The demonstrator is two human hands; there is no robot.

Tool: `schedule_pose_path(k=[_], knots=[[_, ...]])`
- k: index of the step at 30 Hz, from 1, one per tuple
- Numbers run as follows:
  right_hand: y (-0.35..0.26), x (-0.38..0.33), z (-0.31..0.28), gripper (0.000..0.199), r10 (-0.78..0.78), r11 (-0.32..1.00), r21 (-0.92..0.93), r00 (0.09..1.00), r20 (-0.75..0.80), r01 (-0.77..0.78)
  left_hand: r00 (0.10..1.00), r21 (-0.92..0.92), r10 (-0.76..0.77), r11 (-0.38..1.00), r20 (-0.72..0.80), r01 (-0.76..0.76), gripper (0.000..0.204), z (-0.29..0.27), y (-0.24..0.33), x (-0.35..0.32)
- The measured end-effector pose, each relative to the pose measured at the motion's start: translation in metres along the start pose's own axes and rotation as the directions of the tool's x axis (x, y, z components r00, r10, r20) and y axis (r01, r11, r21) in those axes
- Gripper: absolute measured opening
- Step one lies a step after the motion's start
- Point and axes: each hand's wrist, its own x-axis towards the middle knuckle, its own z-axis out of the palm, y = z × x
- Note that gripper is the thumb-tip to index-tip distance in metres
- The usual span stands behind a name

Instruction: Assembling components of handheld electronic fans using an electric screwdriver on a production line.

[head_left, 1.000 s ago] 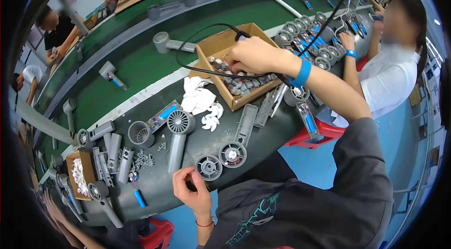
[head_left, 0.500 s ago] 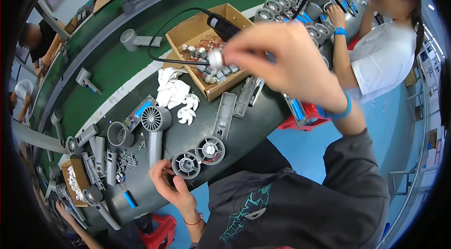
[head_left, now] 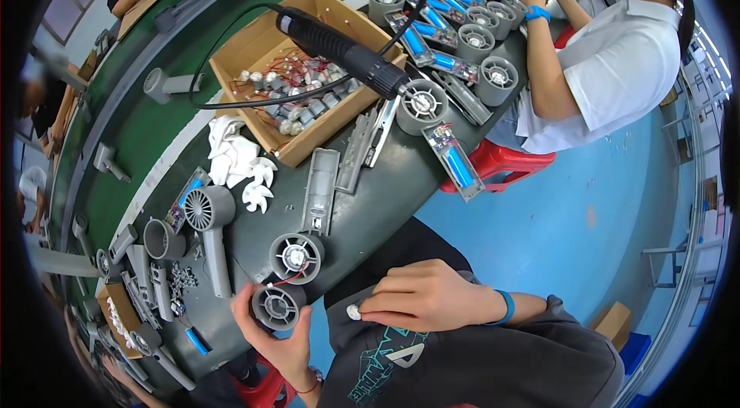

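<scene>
My left hand has its thumb and fingers round a round grey fan housing with spokes and a hub inside, at the table's near edge. Just beyond it is a second fan housing, with a white-topped motor in its hub and a red wire. My right hand, over my lap, pinches a small motor with a white end between thumb and fingertips. A black electric screwdriver hangs on its cable over the cardboard box of wired motors.
White fan blades and a white cloth lie left of the grey handle shells. A handheld fan body and loose screws are further left. A co-worker works at right beside many housings and blue batteries.
My right hand has come from the motor box down to my lap with a motor. My left hand has closed round the nearer fan housing. The view has shifted to the right.
</scene>
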Motion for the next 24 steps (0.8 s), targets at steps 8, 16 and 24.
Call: schedule_pose_path(k=[8, 16, 24], knots=[[0.001, -0.001, -0.009, 0.018, -0.185, 0.982, 0.012, 0.979, -0.082, 0.187, 0.994, 0.125, 0.112, 0.986, -0.013, -0.109, 0.069, 0.017, 0.029, -0.009], [0.002, -0.007, 0.005, 0.021, -0.220, 0.967, 0.087, 0.954, -0.202, 0.241, 0.993, 0.069, 0.102, 0.992, 0.057, -0.106, 0.062, 0.033, 0.036, -0.015], [0.014, -0.012, -0.026, 0.030, -0.226, 0.964, 0.096, 0.953, -0.202, 0.249, 0.941, -0.100, 0.241, 0.970, 0.238, -0.223, 0.057, 0.056, 0.048, -0.013]])
